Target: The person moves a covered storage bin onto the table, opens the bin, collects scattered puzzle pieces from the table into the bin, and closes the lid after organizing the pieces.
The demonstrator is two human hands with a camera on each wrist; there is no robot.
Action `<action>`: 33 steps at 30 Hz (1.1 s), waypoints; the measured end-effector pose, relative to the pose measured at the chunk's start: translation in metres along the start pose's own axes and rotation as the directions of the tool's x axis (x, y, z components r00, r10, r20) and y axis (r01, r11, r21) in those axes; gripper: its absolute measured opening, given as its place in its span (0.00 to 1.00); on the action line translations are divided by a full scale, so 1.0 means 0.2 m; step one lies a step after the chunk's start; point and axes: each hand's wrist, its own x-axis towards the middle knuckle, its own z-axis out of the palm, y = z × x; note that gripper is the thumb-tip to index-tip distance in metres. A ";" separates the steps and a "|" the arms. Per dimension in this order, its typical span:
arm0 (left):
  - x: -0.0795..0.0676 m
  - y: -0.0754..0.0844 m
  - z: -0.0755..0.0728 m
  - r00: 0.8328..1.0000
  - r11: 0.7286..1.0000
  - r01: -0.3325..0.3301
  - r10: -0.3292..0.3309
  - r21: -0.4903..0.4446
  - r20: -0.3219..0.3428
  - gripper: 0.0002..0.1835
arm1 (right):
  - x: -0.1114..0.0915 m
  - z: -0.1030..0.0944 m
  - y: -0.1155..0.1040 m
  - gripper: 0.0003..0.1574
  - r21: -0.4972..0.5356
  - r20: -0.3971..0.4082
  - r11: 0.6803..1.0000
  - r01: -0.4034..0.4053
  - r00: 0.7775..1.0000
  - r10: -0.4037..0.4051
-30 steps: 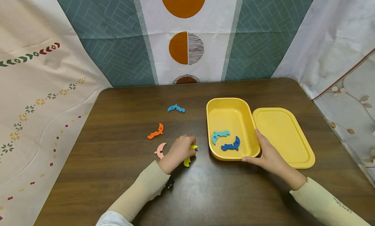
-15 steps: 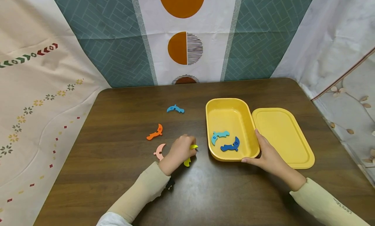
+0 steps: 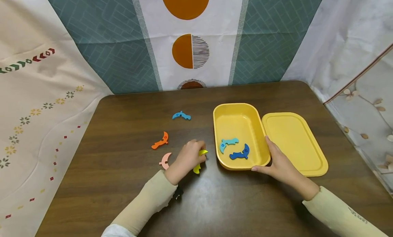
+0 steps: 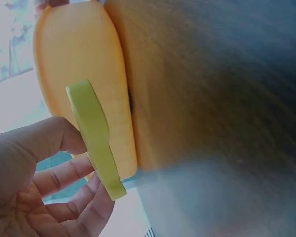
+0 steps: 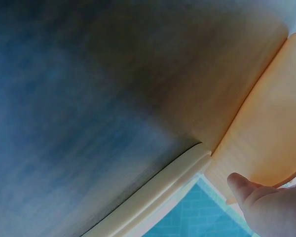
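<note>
My left hand (image 3: 188, 158) pinches a lime-yellow curved toy piece (image 3: 197, 169) low over the table, left of a yellow box (image 3: 237, 124). In the left wrist view, the thumb and fingers hold that piece (image 4: 92, 129) tilted in front of the box's wall (image 4: 84, 54). My right hand (image 3: 280, 164) holds the box's near right corner, thumb on the front wall and fingers along the right side. In the right wrist view the thumb (image 5: 241, 187) presses the wall. Inside the box lie a turquoise curved piece (image 3: 228, 142) and a dark blue one (image 3: 238, 155).
Left on the brown table lie a light blue piece (image 3: 181, 115), an orange piece (image 3: 160, 140) and a pink piece (image 3: 164, 161), partly covered by the left arm. A black object (image 3: 178, 193) shows beside the left sleeve. The yellow lid (image 3: 294, 145) lies right of the box.
The lime-yellow piece in my left hand is tilted slightly differently, its lower end a little higher. My right hand stays at the box. The whole head view has shifted slightly.
</note>
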 end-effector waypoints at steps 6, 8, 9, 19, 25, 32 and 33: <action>-0.01 0.02 -0.03 1.000 1.000 -0.018 0.018 0.000 -0.024 0.05 | 0.01 -0.01 -0.01 0.77 0.001 0.001 1.000 0.006 1.000 -0.006; -0.01 0.02 -0.04 0.999 1.000 -0.024 0.025 0.006 -0.031 0.05 | 0.00 -0.01 -0.01 0.76 0.000 0.003 1.000 0.002 1.000 -0.002; -0.01 0.02 -0.04 0.999 1.000 -0.027 0.027 0.009 -0.034 0.05 | 0.00 -0.01 -0.01 0.76 0.001 0.004 1.000 0.000 1.000 0.000; 0.00 0.05 -0.07 0.998 0.999 -0.036 0.036 0.009 -0.050 0.05 | 0.00 -0.01 -0.01 0.76 0.008 0.017 1.000 -0.014 1.000 0.014; 0.02 0.07 -0.09 0.998 0.999 -0.037 0.037 -0.002 -0.044 0.05 | 0.00 -0.01 -0.01 0.76 0.005 0.015 1.000 -0.016 1.000 0.016; 0.03 0.09 -0.10 0.998 0.999 -0.029 0.028 -0.023 -0.052 0.05 | 0.01 0.00 -0.01 0.76 0.008 0.009 1.000 -0.010 1.000 0.010; 0.04 0.09 -0.10 0.998 0.999 -0.028 0.027 -0.029 -0.053 0.05 | 0.01 0.00 0.00 0.76 0.007 0.009 1.000 -0.010 1.000 0.010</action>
